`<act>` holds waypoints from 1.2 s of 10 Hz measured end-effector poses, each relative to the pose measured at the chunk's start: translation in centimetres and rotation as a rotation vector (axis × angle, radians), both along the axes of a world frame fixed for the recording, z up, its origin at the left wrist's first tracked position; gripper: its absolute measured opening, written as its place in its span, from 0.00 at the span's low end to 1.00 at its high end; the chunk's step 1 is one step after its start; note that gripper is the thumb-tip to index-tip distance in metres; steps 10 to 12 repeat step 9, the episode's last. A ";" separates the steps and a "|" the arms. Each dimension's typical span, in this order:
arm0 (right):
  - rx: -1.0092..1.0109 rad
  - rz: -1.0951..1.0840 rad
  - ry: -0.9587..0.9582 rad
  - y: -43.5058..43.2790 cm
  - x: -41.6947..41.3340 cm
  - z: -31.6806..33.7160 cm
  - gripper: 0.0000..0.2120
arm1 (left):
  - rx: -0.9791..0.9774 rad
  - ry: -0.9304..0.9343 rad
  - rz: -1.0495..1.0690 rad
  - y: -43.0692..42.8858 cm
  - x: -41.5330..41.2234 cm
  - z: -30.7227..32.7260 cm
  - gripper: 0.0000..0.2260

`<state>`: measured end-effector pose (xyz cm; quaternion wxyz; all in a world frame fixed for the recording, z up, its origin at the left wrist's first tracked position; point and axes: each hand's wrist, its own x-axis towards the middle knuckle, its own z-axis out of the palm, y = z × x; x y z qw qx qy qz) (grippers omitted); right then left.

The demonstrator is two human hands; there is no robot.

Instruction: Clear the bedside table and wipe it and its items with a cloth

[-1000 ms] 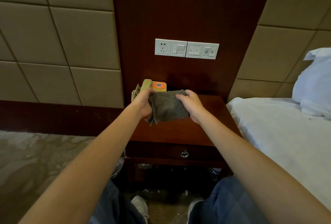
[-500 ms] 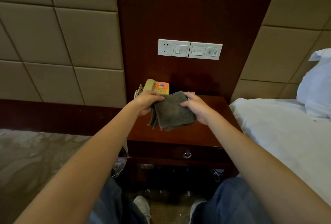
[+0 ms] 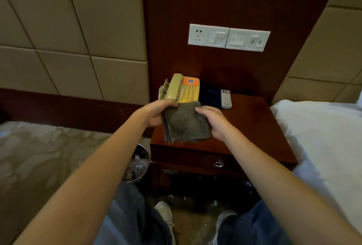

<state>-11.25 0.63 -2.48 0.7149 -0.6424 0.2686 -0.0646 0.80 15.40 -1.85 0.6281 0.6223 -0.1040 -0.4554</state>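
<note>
- The left hand (image 3: 156,112) and the right hand (image 3: 215,123) were both clamped on the folded grey cloth (image 3: 186,125). One gripped each side edge, and the cloth was held up in the air over the front of the desk (image 3: 254,127).
- The cloth touched neither the desktop nor any item. Its lower layers hung loose at the bottom left corner.
- Nothing looked cleared yet. The telephone (image 3: 182,89) sat at the back left of the desk, a dark blue item (image 3: 210,97) just beside it, and a white remote (image 3: 226,98) next to that.
- Judged risk: wiping with the items in place would push them about. The remote was light and would probably slide towards the wall or off the edge.
- Judged risk: lifting the telephone by its base alone could tip the handset off its cradle. The coiled cord (image 3: 161,89) at its left side might snag or drag.
- Judged risk: the telephone stood close to the left edge, right above the waste bin (image 3: 140,162) on the floor. A careless sideways sweep could knock it over that edge.
- Judged risk: with both hands busy on the cloth, neither was free to carry anything. Freeing one might let the fold fall open.
- The bed (image 3: 317,137) lay right of the desk and seemed the nearest place to set things down.
</note>
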 end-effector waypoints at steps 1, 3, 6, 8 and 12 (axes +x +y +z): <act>-0.149 -0.018 0.034 1.5 2.2 -3.4 0.13 | 0.249 -0.051 -0.042 1.8 1.7 -3.6 0.12; -0.093 0.123 0.163 2.9 5.8 -7.9 0.32 | 0.347 -0.005 0.034 3.6 5.1 -7.8 0.02; -0.637 0.270 0.401 2.8 9.4 -9.9 0.38 | 0.591 -0.486 0.187 0.7 7.5 -12.2 0.21; -0.692 0.380 0.627 1.6 7.8 -7.6 0.27 | 0.746 -0.561 -0.120 0.4 6.3 -8.8 0.15; -0.772 0.470 0.661 1.0 5.3 -6.0 0.24 | 0.819 -0.691 -0.219 0.4 3.8 -6.4 0.17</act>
